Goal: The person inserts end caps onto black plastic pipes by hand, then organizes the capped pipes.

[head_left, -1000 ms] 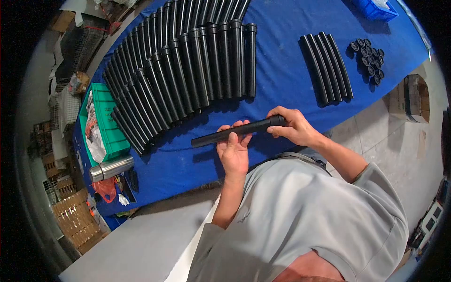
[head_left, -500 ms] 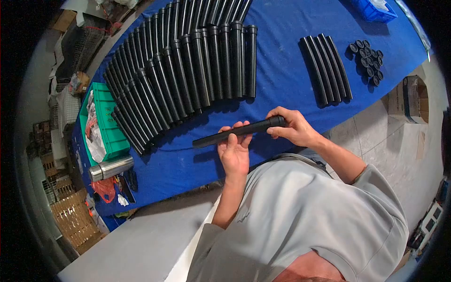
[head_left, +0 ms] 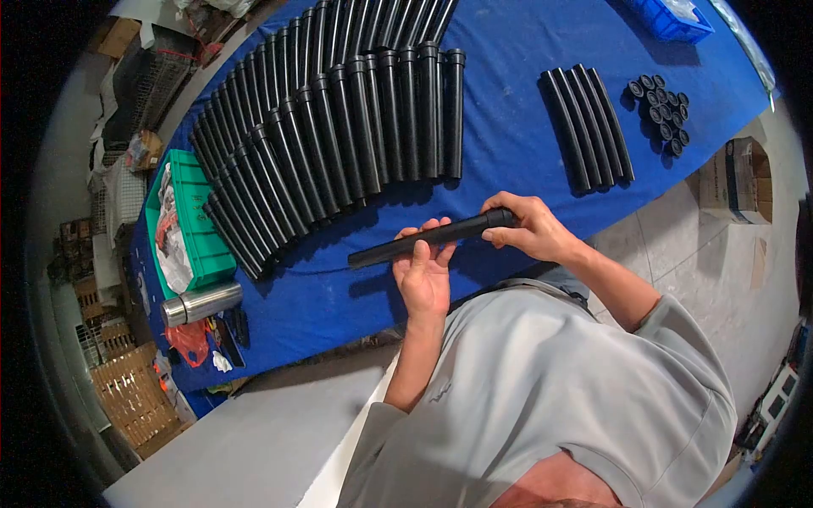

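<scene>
A black tube [head_left: 383,253] with a wider cap [head_left: 500,218] on its right end is held above the near edge of the table. My left hand [head_left: 423,271] grips its middle from below, thumb on the near side and fingers on the far side. Closed around the capped end is my right hand [head_left: 533,230], its thumb and fingers at the cap. Beyond, to the left, lie rows of capped black tubes [head_left: 360,127]. Several tubes without visible caps [head_left: 587,127] lie to the right, beside a cluster of loose black caps [head_left: 663,110].
A blue cloth [head_left: 500,144] covers the table. At its left stand a green crate [head_left: 203,224] and a steel flask [head_left: 201,303], near a red plastic bag [head_left: 188,341]. A blue bin [head_left: 677,25] sits at the far right corner, and a cardboard box [head_left: 732,182] is on the floor.
</scene>
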`<control>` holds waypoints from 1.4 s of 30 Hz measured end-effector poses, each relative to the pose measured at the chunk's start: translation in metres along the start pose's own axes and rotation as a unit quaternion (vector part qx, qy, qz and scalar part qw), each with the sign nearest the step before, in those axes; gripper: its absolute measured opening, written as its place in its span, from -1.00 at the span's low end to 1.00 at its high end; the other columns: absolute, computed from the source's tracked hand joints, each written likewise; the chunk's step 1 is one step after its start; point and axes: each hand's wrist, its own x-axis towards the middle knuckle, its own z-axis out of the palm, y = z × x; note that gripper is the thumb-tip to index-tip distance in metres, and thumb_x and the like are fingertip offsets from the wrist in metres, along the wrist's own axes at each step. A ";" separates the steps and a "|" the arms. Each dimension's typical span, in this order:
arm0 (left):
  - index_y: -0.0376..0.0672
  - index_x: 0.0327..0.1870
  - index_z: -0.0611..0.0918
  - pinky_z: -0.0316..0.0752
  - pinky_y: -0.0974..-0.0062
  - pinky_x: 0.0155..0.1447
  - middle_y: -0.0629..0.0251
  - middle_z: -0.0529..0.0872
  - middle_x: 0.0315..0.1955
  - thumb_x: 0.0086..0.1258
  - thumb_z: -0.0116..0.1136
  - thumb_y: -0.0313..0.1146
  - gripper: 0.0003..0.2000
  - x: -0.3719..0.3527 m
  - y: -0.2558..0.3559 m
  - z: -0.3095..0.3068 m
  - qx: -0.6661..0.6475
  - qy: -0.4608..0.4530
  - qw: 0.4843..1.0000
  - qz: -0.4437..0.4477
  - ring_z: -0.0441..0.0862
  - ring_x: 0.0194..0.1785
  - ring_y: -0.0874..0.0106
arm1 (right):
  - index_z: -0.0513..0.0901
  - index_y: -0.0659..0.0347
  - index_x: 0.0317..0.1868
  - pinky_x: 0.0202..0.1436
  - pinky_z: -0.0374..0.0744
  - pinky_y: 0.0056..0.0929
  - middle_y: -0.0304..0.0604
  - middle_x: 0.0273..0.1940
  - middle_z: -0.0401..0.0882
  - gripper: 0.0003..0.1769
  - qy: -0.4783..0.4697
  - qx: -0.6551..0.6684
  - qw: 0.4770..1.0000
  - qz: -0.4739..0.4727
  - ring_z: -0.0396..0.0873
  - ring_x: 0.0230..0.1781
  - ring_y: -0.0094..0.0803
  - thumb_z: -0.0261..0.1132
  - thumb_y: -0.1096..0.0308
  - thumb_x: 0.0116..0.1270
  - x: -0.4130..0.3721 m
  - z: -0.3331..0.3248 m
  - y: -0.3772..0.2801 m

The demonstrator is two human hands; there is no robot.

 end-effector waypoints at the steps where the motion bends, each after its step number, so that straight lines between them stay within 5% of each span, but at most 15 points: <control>1: -0.17 0.15 0.56 0.69 0.00 0.28 -0.08 0.69 0.13 0.54 0.15 -0.50 -0.78 0.000 0.000 0.001 -0.008 -0.002 1.000 -0.003 0.62 0.29 -0.03 | 0.60 0.31 0.11 -0.18 0.61 -0.55 -0.25 -0.26 0.65 -0.59 -0.007 -0.010 1.000 0.010 0.61 -0.26 -0.57 0.49 0.43 0.31 0.000 -0.001 -0.001; 4: -0.12 0.14 0.56 0.74 0.04 0.20 -0.04 0.71 0.09 0.51 0.22 -0.47 -0.75 0.001 0.001 0.001 -0.016 0.026 0.999 -0.012 0.65 0.25 0.00 | 0.53 0.27 0.27 -0.04 0.64 -0.53 -0.16 -0.02 0.64 -0.39 0.033 0.005 0.994 -0.102 0.61 -0.06 -0.49 0.54 0.50 0.22 0.000 0.003 0.007; 7: -0.12 0.13 0.57 0.77 0.05 0.15 -0.05 0.71 0.09 0.51 0.23 -0.45 -0.76 0.002 0.001 -0.001 -0.001 0.029 1.000 -0.007 0.69 0.21 0.00 | 0.48 0.23 0.33 -0.05 0.63 -0.37 -0.10 0.00 0.63 -0.29 0.048 0.015 0.993 -0.109 0.60 0.02 -0.40 0.56 0.42 0.18 -0.002 -0.001 0.005; 13: -0.13 0.10 0.57 0.79 0.09 0.13 -0.06 0.72 0.07 0.49 0.26 -0.43 -0.77 0.004 0.002 -0.005 0.019 0.030 0.999 -0.011 0.69 0.21 0.02 | 0.60 0.26 0.14 -0.23 0.62 -0.44 -0.13 -0.16 0.67 -0.52 0.037 -0.154 0.965 -0.208 0.66 -0.14 -0.44 0.54 0.43 0.23 0.005 -0.008 0.002; 16: -0.15 0.09 0.59 0.77 0.07 0.16 -0.05 0.72 0.09 0.50 0.25 -0.40 -0.78 0.008 0.005 0.007 -0.024 -0.008 0.999 -0.027 0.65 0.26 -0.01 | 0.62 0.30 0.04 -0.36 0.58 -0.49 -0.19 -0.35 0.64 -0.64 0.022 -0.004 0.997 -0.077 0.65 -0.35 -0.52 0.50 0.43 0.28 0.002 -0.003 0.001; 19: -0.15 0.10 0.59 0.77 0.06 0.17 -0.05 0.70 0.12 0.52 0.20 -0.44 -0.80 0.011 0.002 -0.006 0.013 -0.018 1.000 -0.020 0.63 0.29 -0.01 | 0.61 0.30 0.04 -0.40 0.57 -0.47 -0.24 -0.46 0.59 -0.65 0.044 0.015 0.995 -0.086 0.60 -0.47 -0.56 0.49 0.42 0.30 0.004 0.004 0.008; 22: -0.16 0.11 0.60 0.76 0.05 0.18 -0.07 0.69 0.15 0.54 0.16 -0.48 -0.80 0.006 0.001 -0.005 0.031 -0.001 0.999 -0.019 0.62 0.29 -0.02 | 0.61 0.32 -0.01 -0.36 0.58 -0.53 -0.27 -0.38 0.61 -0.70 0.042 -0.001 0.996 -0.074 0.61 -0.43 -0.60 0.47 0.44 0.33 0.003 0.002 0.010; 32: -0.17 0.11 0.61 0.77 0.07 0.16 -0.07 0.69 0.15 0.54 0.19 -0.39 -0.80 0.013 -0.002 -0.020 0.011 0.005 0.999 -0.035 0.65 0.26 -0.02 | 0.51 0.23 0.30 -0.18 0.62 -0.40 -0.13 -0.03 0.66 -0.33 0.060 -0.033 0.990 -0.121 0.61 -0.02 -0.42 0.57 0.39 0.19 -0.002 -0.011 0.012; 37: -0.16 0.19 0.58 0.67 -0.01 0.30 -0.08 0.65 0.22 0.53 0.23 -0.34 -0.71 0.014 -0.002 -0.020 0.017 -0.002 0.998 -0.052 0.59 0.33 -0.02 | 0.60 0.25 0.15 -0.14 0.63 -0.28 -0.04 -0.07 0.65 -0.45 0.016 -0.178 0.953 -0.244 0.63 -0.02 -0.32 0.57 0.30 0.18 0.010 -0.011 0.015; 42: -0.10 0.42 0.45 0.38 -0.12 0.52 0.02 0.59 0.32 0.50 0.24 -0.41 -0.51 0.013 0.011 -0.005 -0.021 -0.081 0.996 -0.014 0.48 0.44 -0.02 | 0.64 0.30 0.04 -0.36 0.60 -0.46 -0.24 -0.40 0.67 -0.65 -0.011 0.034 0.996 -0.076 0.65 -0.45 -0.50 0.47 0.33 0.32 0.002 -0.008 0.014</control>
